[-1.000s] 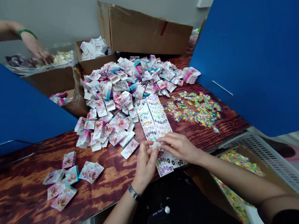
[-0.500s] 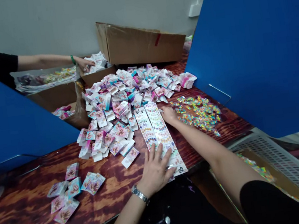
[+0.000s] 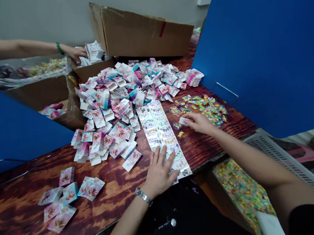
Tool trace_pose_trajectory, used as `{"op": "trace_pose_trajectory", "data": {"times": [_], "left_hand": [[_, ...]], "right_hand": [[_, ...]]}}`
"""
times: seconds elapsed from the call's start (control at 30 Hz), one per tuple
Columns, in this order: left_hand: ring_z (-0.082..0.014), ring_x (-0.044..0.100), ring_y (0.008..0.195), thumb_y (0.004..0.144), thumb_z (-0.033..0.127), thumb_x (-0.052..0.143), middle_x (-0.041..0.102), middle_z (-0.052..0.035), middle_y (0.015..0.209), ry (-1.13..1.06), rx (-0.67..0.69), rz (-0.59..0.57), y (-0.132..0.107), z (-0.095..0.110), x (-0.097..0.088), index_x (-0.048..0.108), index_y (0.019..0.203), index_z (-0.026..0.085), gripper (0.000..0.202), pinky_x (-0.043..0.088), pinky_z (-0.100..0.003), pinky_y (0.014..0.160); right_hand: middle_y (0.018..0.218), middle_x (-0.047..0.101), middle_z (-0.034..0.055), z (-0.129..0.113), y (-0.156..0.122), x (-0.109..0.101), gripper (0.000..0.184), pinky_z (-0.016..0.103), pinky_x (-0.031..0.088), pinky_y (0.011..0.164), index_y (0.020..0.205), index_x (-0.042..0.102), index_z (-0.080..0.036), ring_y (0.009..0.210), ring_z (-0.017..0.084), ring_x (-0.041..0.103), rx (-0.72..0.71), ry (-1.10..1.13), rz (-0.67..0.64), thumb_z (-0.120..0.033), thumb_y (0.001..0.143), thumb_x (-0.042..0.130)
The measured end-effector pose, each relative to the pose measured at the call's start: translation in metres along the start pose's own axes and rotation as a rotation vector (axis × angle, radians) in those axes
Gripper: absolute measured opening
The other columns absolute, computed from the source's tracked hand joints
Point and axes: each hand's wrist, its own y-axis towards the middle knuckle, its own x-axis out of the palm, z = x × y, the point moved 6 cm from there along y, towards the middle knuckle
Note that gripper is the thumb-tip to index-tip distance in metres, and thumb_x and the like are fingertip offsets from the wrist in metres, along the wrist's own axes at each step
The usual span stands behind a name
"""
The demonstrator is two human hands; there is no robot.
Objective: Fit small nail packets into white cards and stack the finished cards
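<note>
Sticker sheets (image 3: 165, 134) lie under our spread left hand (image 3: 158, 173). Farther right, our right hand (image 3: 201, 123) pinches a white piece (image 3: 184, 121).

Soft, dim light is falling on the right hand (image 3: 203, 124); beyond it, packets (image 3: 213, 106) are glinting and the blue panel (image 3: 267, 51) is darkening cornerward; leftward, print on the sheets (image 3: 166, 133) is blurring.

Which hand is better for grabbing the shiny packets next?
Probably the right hand: it's beside the shiny packets, though holding something white; the left hand rests on the printed strips.
</note>
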Motion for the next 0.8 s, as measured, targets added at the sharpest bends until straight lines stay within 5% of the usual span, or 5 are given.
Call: {"op": "trace_pose_trajectory", "data": {"times": [0.13,0.33,0.5,0.63,0.8], "left_hand": [[-0.0364,0.009,0.145,0.091,0.047,0.050,0.021,-0.0141,0.156,-0.042,0.000,0.054,0.000,0.000,0.000,0.033,0.145,0.025,0.061,0.021,-0.063,0.111],[-0.0336,0.017,0.144,0.091,0.041,0.051,0.032,-0.0171,0.151,-0.055,-0.016,0.183,-0.009,0.000,-0.016,0.042,0.138,0.018,0.053,0.022,-0.059,0.113],[-0.0352,0.029,0.139,0.091,0.028,0.049,0.044,-0.0195,0.142,0.162,-0.297,0.361,-0.043,-0.042,-0.046,0.045,0.135,0.012,0.047,0.030,-0.055,0.110],[-0.0426,0.034,0.134,0.092,0.032,0.047,0.043,-0.0258,0.141,0.314,-0.497,0.270,-0.068,-0.077,-0.045,0.045,0.135,0.006,0.051,0.034,-0.059,0.103],[-0.0383,0.044,0.124,0.094,0.029,0.042,0.052,-0.0203,0.133,0.388,-0.481,0.198,-0.071,-0.079,-0.039,0.052,0.129,0.012,0.040,0.039,-0.052,0.096]], "right_hand": [[0.102,0.072,0.0032,-0.006,0.009,0.021,0.024,0.025,0.050,0.077,0.109,0.064,-0.017,0.086,0.015,0.067,0.032,-0.033,-0.056,-0.025,0.091,0.051],[0.105,0.069,0.0130,-0.023,0.013,0.047,0.023,0.033,0.047,0.080,0.105,0.066,-0.017,0.094,0.024,0.064,0.090,-0.261,-0.110,-0.024,0.087,0.055],[0.108,0.067,0.0134,-0.027,0.008,0.045,0.030,0.034,0.045,0.078,0.116,0.060,-0.019,0.097,0.026,0.062,0.095,-0.384,-0.124,-0.029,0.090,0.050],[0.105,0.066,0.0143,-0.023,0.005,0.046,0.029,0.033,0.044,0.076,0.113,0.061,-0.017,0.093,0.026,0.062,0.105,-0.437,-0.136,-0.031,0.090,0.050],[0.103,0.065,0.0135,-0.027,-0.003,0.048,0.027,0.034,0.042,0.072,0.108,0.060,-0.020,0.092,0.026,0.061,0.083,-0.481,-0.144,-0.034,0.094,0.041]]}}
